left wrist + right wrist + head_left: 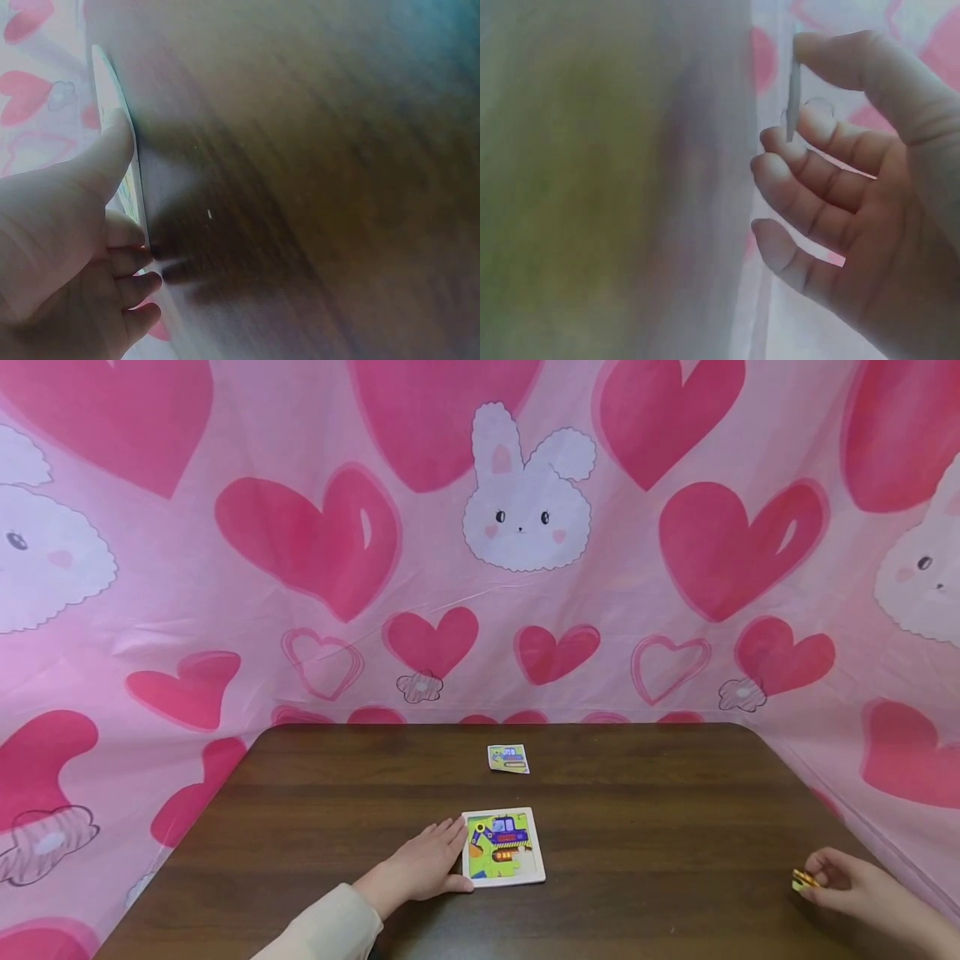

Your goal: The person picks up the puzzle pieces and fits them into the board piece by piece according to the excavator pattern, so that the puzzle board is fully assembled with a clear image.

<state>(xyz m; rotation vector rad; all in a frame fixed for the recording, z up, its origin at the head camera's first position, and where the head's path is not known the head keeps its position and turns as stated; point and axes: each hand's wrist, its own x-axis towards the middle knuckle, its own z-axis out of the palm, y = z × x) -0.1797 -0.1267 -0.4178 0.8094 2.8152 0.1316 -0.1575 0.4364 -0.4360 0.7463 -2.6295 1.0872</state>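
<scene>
A square jigsaw puzzle in a white-rimmed tray lies on the table, its picture a purple and orange digger on green. At its lower right a pale patch of bare tray shows. My left hand rests along the tray's left edge, fingers extended and thumb at the near corner; in the left wrist view the thumb lies on the tray's rim. Far off to the right, my right hand pinches a small orange and green puzzle piece between thumb and fingers. The right wrist view shows that piece edge-on.
A small picture card with a similar digger lies farther back on the dark wooden table. Behind and around the table hangs a pink curtain with hearts and rabbits. The table's right edge runs close by my right hand.
</scene>
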